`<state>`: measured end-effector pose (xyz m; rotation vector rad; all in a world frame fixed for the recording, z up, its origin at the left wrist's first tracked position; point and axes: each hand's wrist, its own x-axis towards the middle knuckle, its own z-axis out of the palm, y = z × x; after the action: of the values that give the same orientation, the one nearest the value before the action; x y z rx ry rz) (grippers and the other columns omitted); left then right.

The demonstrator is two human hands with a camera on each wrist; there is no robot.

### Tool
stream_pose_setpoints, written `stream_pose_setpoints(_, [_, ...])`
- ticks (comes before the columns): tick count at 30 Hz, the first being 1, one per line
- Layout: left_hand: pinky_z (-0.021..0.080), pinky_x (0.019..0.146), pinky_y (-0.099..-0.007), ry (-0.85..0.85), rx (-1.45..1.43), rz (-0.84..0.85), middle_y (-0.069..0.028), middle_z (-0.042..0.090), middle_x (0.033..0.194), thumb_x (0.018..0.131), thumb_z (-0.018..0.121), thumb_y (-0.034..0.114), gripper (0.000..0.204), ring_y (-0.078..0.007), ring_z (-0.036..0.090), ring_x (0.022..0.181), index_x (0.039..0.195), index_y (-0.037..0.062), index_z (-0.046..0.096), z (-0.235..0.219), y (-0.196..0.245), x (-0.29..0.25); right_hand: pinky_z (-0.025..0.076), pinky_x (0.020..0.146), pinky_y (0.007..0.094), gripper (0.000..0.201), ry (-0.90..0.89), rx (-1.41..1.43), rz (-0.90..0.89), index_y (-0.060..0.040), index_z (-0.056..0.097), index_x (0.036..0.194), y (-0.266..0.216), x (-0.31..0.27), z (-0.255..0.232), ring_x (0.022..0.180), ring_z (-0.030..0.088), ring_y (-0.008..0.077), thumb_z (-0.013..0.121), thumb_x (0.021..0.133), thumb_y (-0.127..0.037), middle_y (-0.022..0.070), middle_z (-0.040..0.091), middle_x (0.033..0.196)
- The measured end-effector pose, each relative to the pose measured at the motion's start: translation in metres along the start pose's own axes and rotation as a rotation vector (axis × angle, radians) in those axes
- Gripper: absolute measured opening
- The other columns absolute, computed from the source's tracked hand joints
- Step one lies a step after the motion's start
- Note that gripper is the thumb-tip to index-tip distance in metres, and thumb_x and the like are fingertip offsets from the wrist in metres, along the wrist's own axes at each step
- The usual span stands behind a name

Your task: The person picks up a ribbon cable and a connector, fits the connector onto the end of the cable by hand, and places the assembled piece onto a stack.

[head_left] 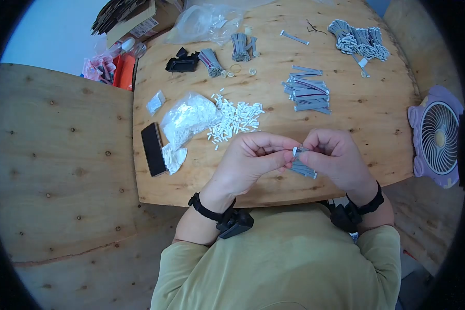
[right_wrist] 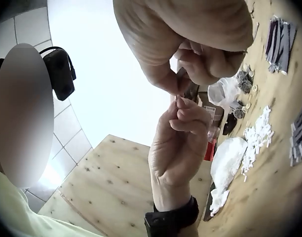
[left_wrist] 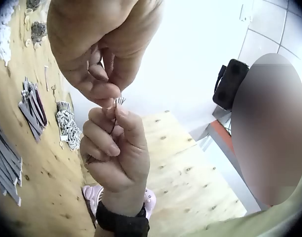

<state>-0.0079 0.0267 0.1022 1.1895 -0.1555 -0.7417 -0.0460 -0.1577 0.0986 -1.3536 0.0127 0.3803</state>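
Both hands meet over the near edge of the table. The left hand pinches a small white connector between thumb and fingertips. Opposite it, the right hand pinches the grey wires running from that connector. In the left wrist view the wire ends fan out between the fingertips of the left hand and the right hand. The right wrist view hides most of the piece behind the fingers. Under the hands lies a bundle of grey ribbon cables, partly covered.
White connector pieces are heaped beside a clear plastic bag and a phone. Farther back lie cable stacks, cable bundles and a black tool. A purple fan stands at the right edge.
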Motion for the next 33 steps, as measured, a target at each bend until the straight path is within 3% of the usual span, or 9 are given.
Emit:
stream_pose_setpoints(11, [0.048, 0.060, -0.0211, -0.014, -0.099, 0.042, -0.0088, 0.062, 0.079, 0.074, 0.060, -0.003, 0.015, -0.0116, 0.059, 0.067, 0.089, -0.0017, 0.058, -0.0003, -0.0013, 0.0013, 0.030, 0.047, 0.0143, 0.005, 0.004, 0.000, -0.021, -0.0038, 0.054, 0.075, 0.0007, -0.0020, 0.0037, 0.056, 0.041, -0.0019, 0.058, 0.078, -0.007, -0.0059, 0.050, 0.066])
stream_pose_setpoints(14, [0.047, 0.063, -0.0193, -0.050, -0.049, 0.036, -0.0046, 0.061, 0.079, 0.077, 0.058, 0.000, 0.013, -0.0079, 0.057, 0.071, 0.090, 0.0003, 0.056, -0.0034, -0.0021, 0.0009, 0.030, 0.046, 0.0142, 0.005, 0.015, -0.006, -0.022, -0.0040, 0.054, 0.076, 0.0022, -0.0016, 0.0033, 0.056, 0.040, -0.0020, 0.058, 0.077, -0.007, -0.0064, 0.049, 0.065])
stream_pose_setpoints(33, [0.048, 0.060, -0.0200, 0.019, -0.023, 0.058, -0.0081, 0.062, 0.078, 0.075, 0.059, -0.002, 0.015, -0.0100, 0.059, 0.068, 0.090, -0.0018, 0.059, 0.0001, -0.0029, 0.0001, 0.034, 0.051, 0.0141, 0.005, -0.026, 0.059, -0.020, -0.0036, 0.052, 0.081, 0.0058, -0.0005, 0.0041, 0.061, 0.042, -0.0011, 0.056, 0.080, -0.006, -0.0046, 0.051, 0.072])
